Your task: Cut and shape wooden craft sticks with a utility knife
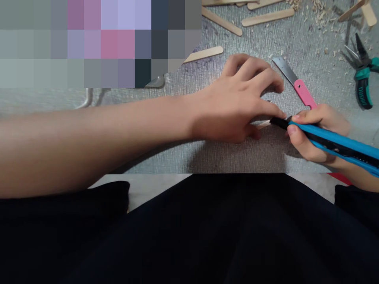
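Forearm stretched across from the left, and your left hand (237,102) is pressing flat on a thin wooden stick (263,124), fingers spread and bearing down, only its pale end peeking out beneath your fingertips. Just right of that hold, your right hand (316,134) is wrapped tight around the blue utility knife (334,144), its black nose touching the stick's exposed end. Light, stiff, splintery wood, I'd judge, so pin it close to the cut and keep fingertips behind the blade. Beyond your knuckles lies a pink-handled blade (296,83); further right, green pliers (363,77) among shavings, spare sticks (268,17) above.
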{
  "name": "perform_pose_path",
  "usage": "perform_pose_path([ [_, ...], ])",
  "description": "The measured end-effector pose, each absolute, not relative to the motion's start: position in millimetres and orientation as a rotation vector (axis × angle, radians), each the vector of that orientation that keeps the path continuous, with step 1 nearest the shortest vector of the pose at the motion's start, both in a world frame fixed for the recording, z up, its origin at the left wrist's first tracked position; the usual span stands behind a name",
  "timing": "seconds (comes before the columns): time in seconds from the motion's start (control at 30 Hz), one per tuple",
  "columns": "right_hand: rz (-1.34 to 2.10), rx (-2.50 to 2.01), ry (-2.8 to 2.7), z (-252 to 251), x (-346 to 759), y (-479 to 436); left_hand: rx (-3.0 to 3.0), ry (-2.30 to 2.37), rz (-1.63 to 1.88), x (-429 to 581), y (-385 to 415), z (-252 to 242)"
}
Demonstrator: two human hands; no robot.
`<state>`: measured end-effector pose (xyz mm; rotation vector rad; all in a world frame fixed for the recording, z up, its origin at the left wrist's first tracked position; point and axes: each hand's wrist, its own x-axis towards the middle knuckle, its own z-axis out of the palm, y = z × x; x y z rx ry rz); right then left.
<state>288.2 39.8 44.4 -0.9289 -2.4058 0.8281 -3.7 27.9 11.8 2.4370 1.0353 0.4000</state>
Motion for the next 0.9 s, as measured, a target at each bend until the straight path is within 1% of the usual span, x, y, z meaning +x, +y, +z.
perform_pose_path([
  [0.13, 0.869, -0.958, -2.233, 36, 286, 41, 2.421, 0.998, 0.426, -6, 27, 10],
  [0.3, 0.83, -0.898, -2.297, 37, 289, 46, 2.442, 0.968, 0.381, -8, 30, 11],
  [0.4, 0.72, -0.777, -2.467, 43, 290, 50, 2.441, 1.01, 0.377, -6, 30, 12],
  [0.47, 0.583, -0.606, -2.569, 44, 288, 51, 2.428, 1.045, 0.388, -4, 29, 13],
  [0.57, 0.415, -0.332, -2.564, 40, 284, 51, 2.416, 1.042, 0.405, -2, 28, 14],
  [0.67, 0.328, -0.139, -2.597, 35, 282, 52, 2.401, 1.049, 0.417, -2, 28, 13],
  [0.77, 0.262, -0.041, -2.636, 33, 286, 53, 2.414, 1.053, 0.423, -2, 28, 11],
  [0.9, 0.197, -0.022, -2.683, 31, 291, 53, 2.41, 1.019, 0.44, -2, 28, 10],
])
